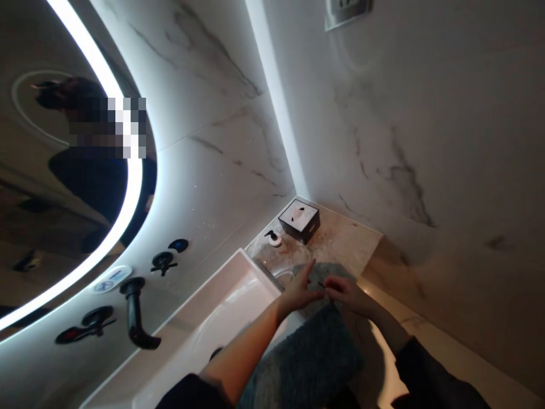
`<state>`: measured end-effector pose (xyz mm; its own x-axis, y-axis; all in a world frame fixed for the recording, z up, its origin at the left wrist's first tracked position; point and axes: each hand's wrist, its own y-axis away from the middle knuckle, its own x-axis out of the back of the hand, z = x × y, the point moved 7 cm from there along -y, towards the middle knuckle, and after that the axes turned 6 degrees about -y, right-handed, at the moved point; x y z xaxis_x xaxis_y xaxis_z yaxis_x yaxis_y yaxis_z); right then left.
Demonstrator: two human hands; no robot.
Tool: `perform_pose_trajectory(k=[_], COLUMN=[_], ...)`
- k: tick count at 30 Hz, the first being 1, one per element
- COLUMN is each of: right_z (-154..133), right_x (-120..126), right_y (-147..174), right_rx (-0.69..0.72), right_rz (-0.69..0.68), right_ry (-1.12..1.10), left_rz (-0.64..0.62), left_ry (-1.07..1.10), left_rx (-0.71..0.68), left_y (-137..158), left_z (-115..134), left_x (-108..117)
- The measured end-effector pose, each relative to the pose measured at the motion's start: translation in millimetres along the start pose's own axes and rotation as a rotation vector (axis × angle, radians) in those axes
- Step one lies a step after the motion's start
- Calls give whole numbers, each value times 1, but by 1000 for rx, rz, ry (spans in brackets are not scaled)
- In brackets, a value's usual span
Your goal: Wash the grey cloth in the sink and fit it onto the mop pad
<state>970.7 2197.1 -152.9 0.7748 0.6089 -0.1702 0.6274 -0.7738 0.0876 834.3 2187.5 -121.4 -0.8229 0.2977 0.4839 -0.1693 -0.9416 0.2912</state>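
My left hand [300,293] is over the counter's front, its fingers apart, one pointing up and others reaching toward my right hand. Close beside it, my right hand [344,293] is pinched; a small dark thin thing [321,285] shows at its fingertips, too small to name. Below both hands, a blue-grey fluffy towel [313,358] hangs over the basin's near side. More grey-blue cloth [340,271] lies on the counter behind my hands. Whether the two cloths are one piece, I cannot tell.
A white basin [242,301] lies to the left under a black wall spout [135,318] and black cross handles [163,262]. At the counter's back corner stand a pump bottle [275,238] and a tissue box [300,218]. A lit mirror [131,176] hangs left.
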Motion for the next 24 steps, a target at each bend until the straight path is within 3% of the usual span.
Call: perform_pose_trajectory(k=[3,6,9,13,16,19,22,24], right_z=[5,29,53,77,89,83,56,35], right_x=[14,20,13,-1,-6,-12,-18,-24], right_y=[11,22,33,54,81,114,145,160], right_rx=[7,-30,-87,-152,-139,-85,-23,2], right_rz=[101,186,234,326,454,483,438,385], right_ry=[-63,-209,-395,-600,-759,-809,-624,-441], left_rz=[-105,-109,-105,-219,-351,-508,-639,-658], left_ry=[138,225,344,469,362,123,-275,-503], left_rx=[78,80,67,101,147,67,-114,-144], left_y=[-21,-28,-28,-20,-3,28,66,89], left_z=[-10,-14,-16,-23,-25,-3,29,37], left_x=[-20,-26,-29,-34,-23,-4,-1,-9])
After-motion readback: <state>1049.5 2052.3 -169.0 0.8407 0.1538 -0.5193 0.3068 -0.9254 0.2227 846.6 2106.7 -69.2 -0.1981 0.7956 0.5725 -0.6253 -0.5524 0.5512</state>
